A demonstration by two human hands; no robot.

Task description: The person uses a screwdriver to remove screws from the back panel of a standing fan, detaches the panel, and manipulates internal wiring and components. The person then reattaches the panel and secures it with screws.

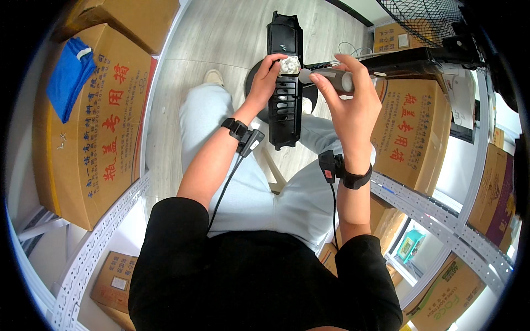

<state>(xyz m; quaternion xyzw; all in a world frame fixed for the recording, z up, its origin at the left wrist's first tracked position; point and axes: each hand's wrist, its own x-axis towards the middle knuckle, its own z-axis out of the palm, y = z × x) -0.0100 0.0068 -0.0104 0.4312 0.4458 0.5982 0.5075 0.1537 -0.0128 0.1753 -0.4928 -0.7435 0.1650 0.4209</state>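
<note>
A long, narrow open black case (pixel 285 118) with a row of slots stands in front of my knees, over a dark round base. My left hand (pixel 263 88) is closed at its left side, the fingertips on a round, clear-white part (pixel 289 65) above the slots. My right hand (pixel 353 102) grips a grey cylinder (pixel 338 80) between thumb and fingers. The cylinder lies nearly level, its pale, narrower end pointing left toward the clear-white part, close to it. Whether the two touch, I cannot tell.
Cardboard boxes (pixel 105 127) fill the left shelf, a folded blue cloth (pixel 70 77) on one. At the right stand more boxes (pixel 411 132) and a perforated metal shelf frame (pixel 425 204). A black arm-like bar (pixel 406 59) and wire mesh basket (pixel 422 16) reach in beyond my right hand.
</note>
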